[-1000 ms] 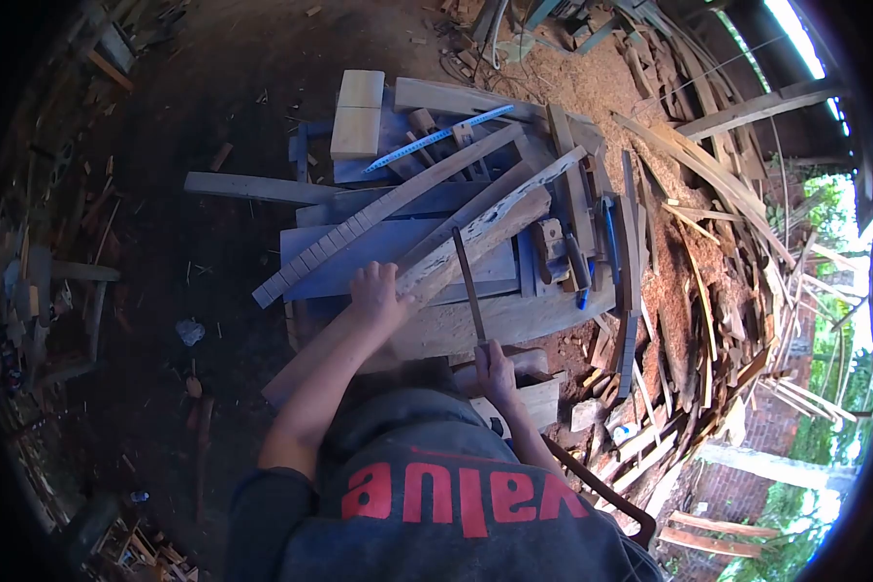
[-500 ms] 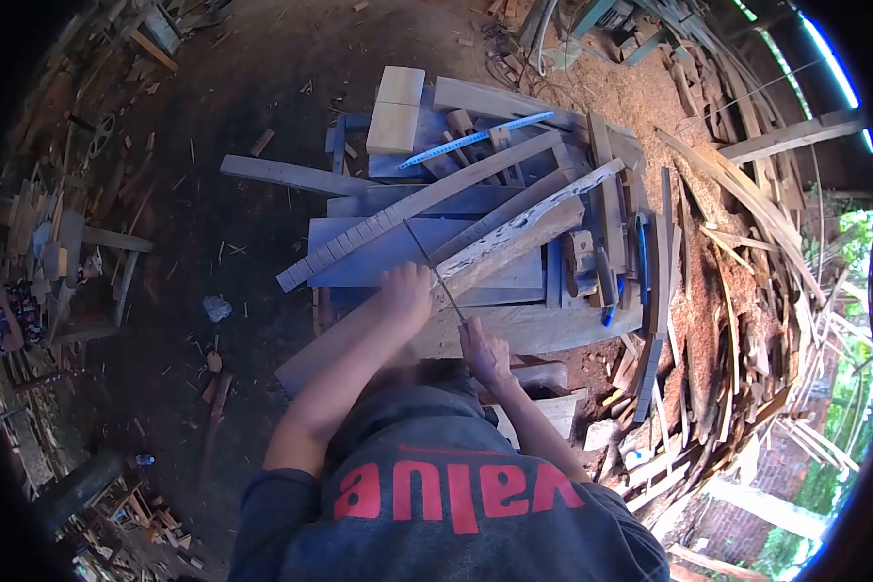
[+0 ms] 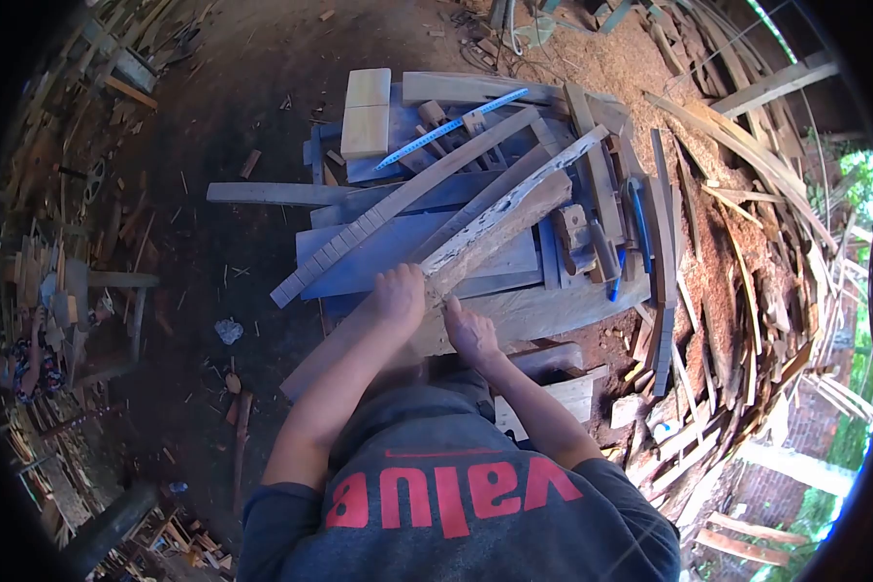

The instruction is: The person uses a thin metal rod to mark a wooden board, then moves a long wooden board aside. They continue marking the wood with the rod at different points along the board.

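Observation:
My left hand [image 3: 400, 294] is closed over the near end of a rough length of timber [image 3: 516, 215]; its upper edge is whitish with dark specks. Just right of that end is my right hand [image 3: 472, 335], fingers curled as if round a handle. The long thin dark tool it held a moment ago is hardly visible now, so I cannot make out whether it is a saw or a file. Beyond the timber lies a wooden strip [image 3: 398, 206] with evenly spaced lines across one half. A board [image 3: 543, 315] sits under my hands.
A blue ruler [image 3: 453, 128] and a pale wood block [image 3: 366, 121] lie at the bench's far side. Wooden planes [image 3: 574, 238] rest to the right. Offcuts and sawdust [image 3: 601, 68] cover the floor to the right. Another person [image 3: 31, 364] is at far left.
My right hand has moved up towards the timber's end, and the thin tool that stretched across it no longer shows clearly. My left hand stays on the timber. The view has shifted slightly.

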`<action>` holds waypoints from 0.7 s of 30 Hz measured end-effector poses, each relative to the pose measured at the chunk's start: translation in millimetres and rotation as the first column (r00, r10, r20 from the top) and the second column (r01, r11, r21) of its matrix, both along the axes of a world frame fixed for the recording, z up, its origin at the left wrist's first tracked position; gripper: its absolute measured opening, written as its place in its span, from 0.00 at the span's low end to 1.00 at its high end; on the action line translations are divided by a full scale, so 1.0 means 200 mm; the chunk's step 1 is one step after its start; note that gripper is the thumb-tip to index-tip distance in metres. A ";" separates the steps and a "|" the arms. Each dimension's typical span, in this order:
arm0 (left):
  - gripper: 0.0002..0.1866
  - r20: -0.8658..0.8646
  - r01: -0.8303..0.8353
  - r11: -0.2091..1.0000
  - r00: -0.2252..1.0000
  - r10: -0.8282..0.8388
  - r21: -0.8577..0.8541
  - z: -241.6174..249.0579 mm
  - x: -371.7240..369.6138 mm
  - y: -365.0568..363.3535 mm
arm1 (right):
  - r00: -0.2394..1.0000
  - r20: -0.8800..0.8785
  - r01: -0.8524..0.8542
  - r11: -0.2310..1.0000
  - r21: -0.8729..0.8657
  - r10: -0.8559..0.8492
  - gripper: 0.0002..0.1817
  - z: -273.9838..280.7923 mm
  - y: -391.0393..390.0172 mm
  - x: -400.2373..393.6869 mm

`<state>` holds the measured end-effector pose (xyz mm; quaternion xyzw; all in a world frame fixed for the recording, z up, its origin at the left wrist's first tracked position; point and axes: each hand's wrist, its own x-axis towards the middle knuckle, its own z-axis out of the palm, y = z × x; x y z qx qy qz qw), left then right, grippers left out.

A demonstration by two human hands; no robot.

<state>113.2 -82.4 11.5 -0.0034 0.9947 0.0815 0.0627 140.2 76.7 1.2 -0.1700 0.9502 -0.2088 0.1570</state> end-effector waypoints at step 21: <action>0.11 -0.005 -0.002 1.000 1.000 0.002 0.007 0.00 0.00 -0.01 | 1.000 0.006 -0.012 0.998 0.059 0.011 0.06 0.08 0.15 0.10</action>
